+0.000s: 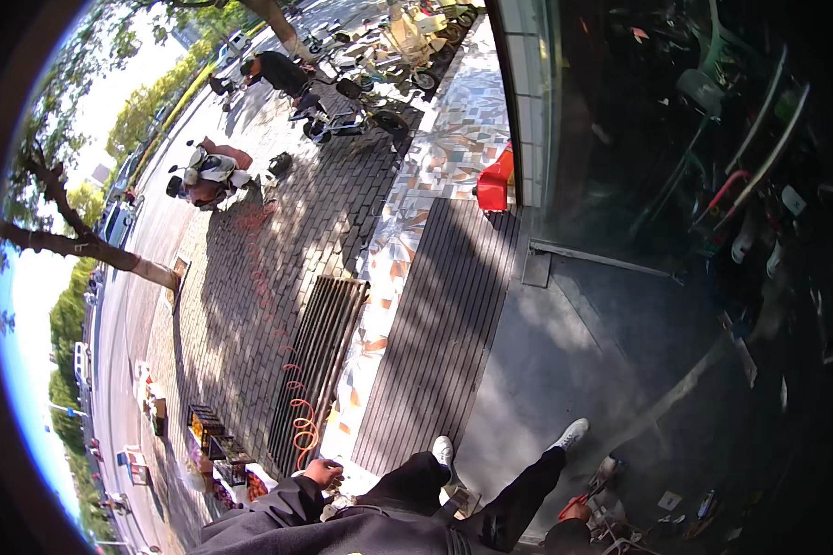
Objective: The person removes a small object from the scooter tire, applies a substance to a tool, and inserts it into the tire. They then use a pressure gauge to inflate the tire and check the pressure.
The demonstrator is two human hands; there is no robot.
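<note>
My left hand (325, 473) hangs beside my left leg with its fingers loosely curled. Whether anything small is inside it cannot be made out. Just past it, on the picture, a coiled orange air hose (305, 430) stretches out over a metal drain grating (319, 347). Low on the right, in shade, my right hand (577, 512) is closed around a red handle (570, 504), perhaps of a hand tool. Around it lies a jumble of metal tools and parts (607, 479), too dark to tell apart.
A ribbed mat (437, 333) and a grey floor (555, 361) meet at the doorway. A glass door (618, 139) stands right, a red object (495, 182) beside its frame. Outside are a parked scooter (212, 173), a bending person (281, 73), several bikes and fruit crates (205, 423).
</note>
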